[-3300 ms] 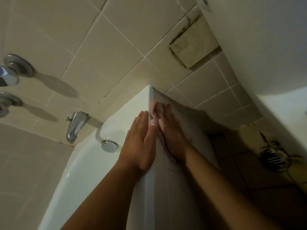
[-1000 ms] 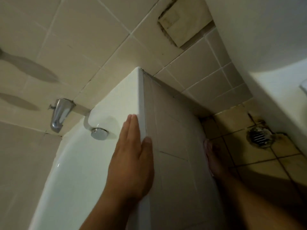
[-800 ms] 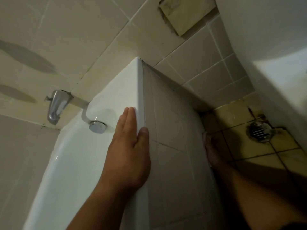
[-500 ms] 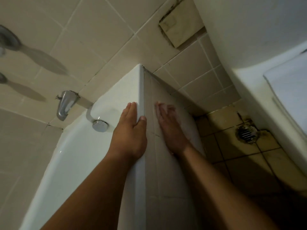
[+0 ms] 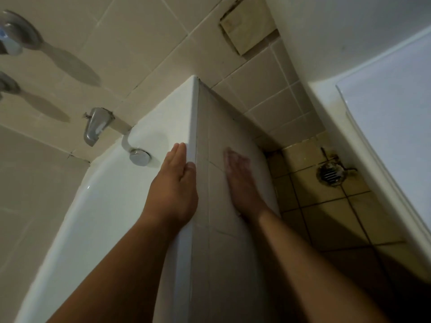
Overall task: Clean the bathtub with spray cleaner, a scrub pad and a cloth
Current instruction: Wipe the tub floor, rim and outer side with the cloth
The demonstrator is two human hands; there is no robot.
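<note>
The white bathtub (image 5: 112, 197) runs from the lower left up to the tiled wall, and its rim (image 5: 192, 127) meets a tiled outer side panel (image 5: 217, 229). My left hand (image 5: 173, 185) rests flat on the rim, fingers straight, thumb over the edge. My right hand (image 5: 240, 180) lies flat against the tiled side panel with straight fingers; it looks blurred, and I cannot tell whether a pale cloth or pad lies under it. No spray bottle is in view.
A chrome spout (image 5: 96, 125) and an overflow cap (image 5: 139, 156) sit at the tub's far end, with tap handles (image 5: 14, 38) on the wall at upper left. A floor drain (image 5: 331, 174) lies in the tiled floor at right, beside a white fixture (image 5: 384, 127).
My right hand came up from low on the side panel near the floor to the upper part of the panel. My left hand stayed on the rim.
</note>
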